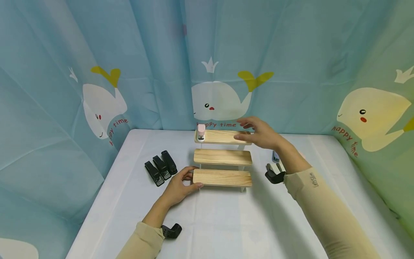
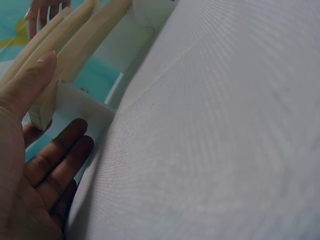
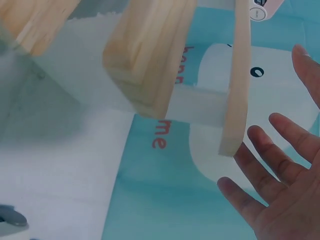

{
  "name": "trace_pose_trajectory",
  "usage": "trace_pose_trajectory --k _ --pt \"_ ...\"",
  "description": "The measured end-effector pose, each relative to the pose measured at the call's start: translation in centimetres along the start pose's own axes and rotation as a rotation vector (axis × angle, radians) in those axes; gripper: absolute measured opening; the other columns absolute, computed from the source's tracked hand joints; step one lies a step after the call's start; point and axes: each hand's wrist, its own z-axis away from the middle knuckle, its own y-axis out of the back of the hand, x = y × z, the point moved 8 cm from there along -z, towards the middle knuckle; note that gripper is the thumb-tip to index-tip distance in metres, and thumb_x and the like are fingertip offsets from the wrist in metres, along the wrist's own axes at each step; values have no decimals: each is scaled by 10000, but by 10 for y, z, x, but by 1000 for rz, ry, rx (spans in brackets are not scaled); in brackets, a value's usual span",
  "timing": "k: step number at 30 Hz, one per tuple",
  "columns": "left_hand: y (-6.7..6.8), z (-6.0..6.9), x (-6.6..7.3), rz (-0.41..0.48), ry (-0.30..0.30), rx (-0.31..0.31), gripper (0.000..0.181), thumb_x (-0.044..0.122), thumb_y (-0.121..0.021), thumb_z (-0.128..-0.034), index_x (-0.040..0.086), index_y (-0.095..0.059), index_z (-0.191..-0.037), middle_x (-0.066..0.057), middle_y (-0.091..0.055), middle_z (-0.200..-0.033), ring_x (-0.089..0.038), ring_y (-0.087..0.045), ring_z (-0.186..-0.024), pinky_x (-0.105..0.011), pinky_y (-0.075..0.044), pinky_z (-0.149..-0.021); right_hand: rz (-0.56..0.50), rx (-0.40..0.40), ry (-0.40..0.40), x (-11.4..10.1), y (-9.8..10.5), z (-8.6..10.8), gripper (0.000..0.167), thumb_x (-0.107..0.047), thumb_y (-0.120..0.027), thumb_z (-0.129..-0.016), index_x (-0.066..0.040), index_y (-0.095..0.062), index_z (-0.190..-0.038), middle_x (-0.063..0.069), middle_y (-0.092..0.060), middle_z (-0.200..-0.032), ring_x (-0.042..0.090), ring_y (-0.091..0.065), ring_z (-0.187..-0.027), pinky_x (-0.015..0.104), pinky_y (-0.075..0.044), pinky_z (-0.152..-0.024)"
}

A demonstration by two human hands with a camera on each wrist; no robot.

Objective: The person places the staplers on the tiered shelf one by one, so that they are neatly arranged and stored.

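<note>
Wooden three-tier stand (image 1: 222, 157), frame centre. Left hand (image 1: 179, 187) pinches the bottom tier (image 1: 222, 178); right hand (image 1: 262, 133), fingers apart, nears the top tier (image 1: 223, 136), contact unclear. Only the left wrist view shows the left fingers beside the white support (image 2: 82, 102).

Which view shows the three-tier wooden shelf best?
The head view: all three tiers of the shelf show, though the right hand overlaps the top one. Left wrist: seen from its left end, cropped, partly behind the left hand. Right wrist: from its right end, cropped at the top.
</note>
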Motion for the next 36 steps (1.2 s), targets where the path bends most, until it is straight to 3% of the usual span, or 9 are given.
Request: trace_pose_trajectory --k 14,26,32,36 --pt "1 -1 -1 27 -9 -1 643 354 -878 -844 307 -588 -1415 60 -744 -1105 -148 -652 -1082 -446 -459 -1032 35 -5 -21 18 12 19 682 -408 -749 -961 -116 -486 -1519 160 -482 -1498 420 -473 -1393 625 -382 -1120" --pt "2 -1 -1 52 -5 -5 654 337 -889 -834 325 -587 -1413 64 -754 -1098 -148 -657 -1076 -442 -455 -1030 85 4 -88 42 23 37 706 -472 -752 -943 -139 -491 -1508 128 -493 -1501 394 -465 -1399 635 -384 -1101" --pt "2 -1 -1 53 -7 -8 667 339 -878 -847 272 -578 -1439 49 -756 -1102 -155 -657 -1074 -451 -459 -1021 127 -5 -104 49 27 46 726 -474 -759 -936 -116 -492 -1509 170 -484 -1512 404 -451 -1406 650 -365 -1109" --pt "1 -2 -2 56 -4 -10 656 333 -886 -839 310 -585 -1421 55 -758 -1095 -151 -661 -1071 -442 -457 -1027 155 -13 -98 52 28 52 718 -443 -774 -932 -86 -506 -1494 194 -505 -1485 414 -471 -1382 650 -378 -1091"
